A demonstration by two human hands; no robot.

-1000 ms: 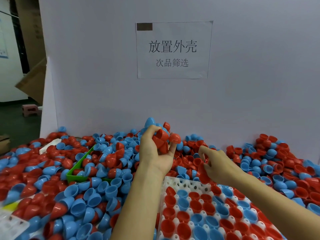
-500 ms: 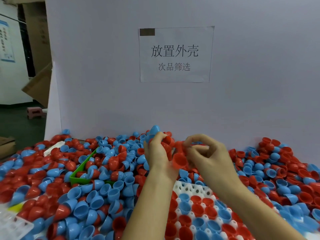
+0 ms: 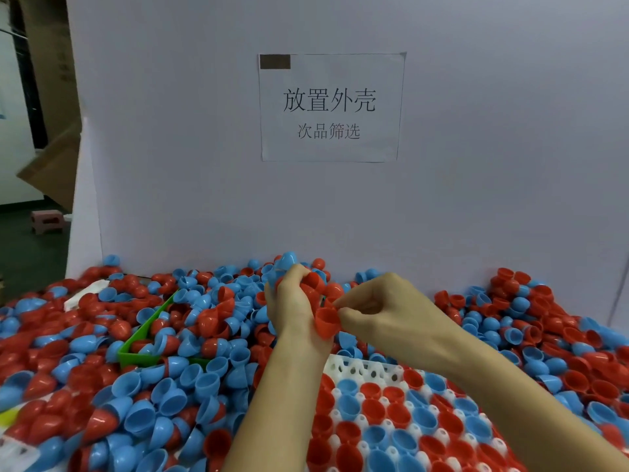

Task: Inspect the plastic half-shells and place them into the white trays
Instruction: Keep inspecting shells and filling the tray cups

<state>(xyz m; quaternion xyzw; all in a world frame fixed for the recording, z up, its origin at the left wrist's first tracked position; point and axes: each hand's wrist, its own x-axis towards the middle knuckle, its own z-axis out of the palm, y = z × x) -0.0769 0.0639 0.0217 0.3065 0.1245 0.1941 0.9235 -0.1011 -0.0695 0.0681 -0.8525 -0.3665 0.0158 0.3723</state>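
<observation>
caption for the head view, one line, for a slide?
Left hand grips several shells while right hand pinches a red shell above a part-filled white tray.

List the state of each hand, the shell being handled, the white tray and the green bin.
left hand: raised, gripping a clutch of red half-shells.
right hand: pinching the rim of one red half-shell.
white tray: cells mostly filled, red and blue.
green bin: half buried in loose shells.
</observation>
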